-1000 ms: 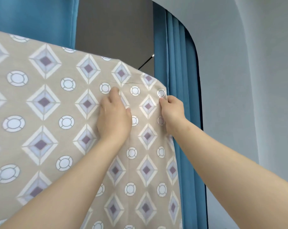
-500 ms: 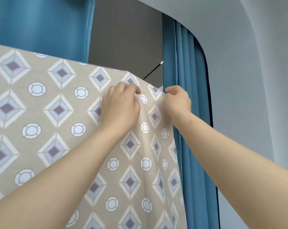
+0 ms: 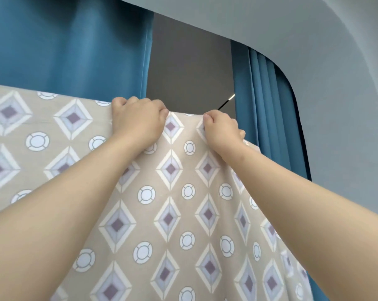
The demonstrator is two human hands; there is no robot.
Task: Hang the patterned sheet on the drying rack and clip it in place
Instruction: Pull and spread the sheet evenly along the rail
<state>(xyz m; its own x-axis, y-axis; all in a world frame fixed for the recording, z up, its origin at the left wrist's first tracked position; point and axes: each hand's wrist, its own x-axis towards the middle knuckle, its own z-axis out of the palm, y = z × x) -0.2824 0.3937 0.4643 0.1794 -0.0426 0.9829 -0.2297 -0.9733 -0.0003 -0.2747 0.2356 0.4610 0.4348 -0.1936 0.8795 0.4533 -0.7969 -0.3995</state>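
Gripping the patterned sheet along its top fold, both arms raised. The left hand has its fingers curled over the fold. The right hand is pinching fabric just beside it, near the sheet's right edge. Sheet drapes below both hands, with blue curtains behind.
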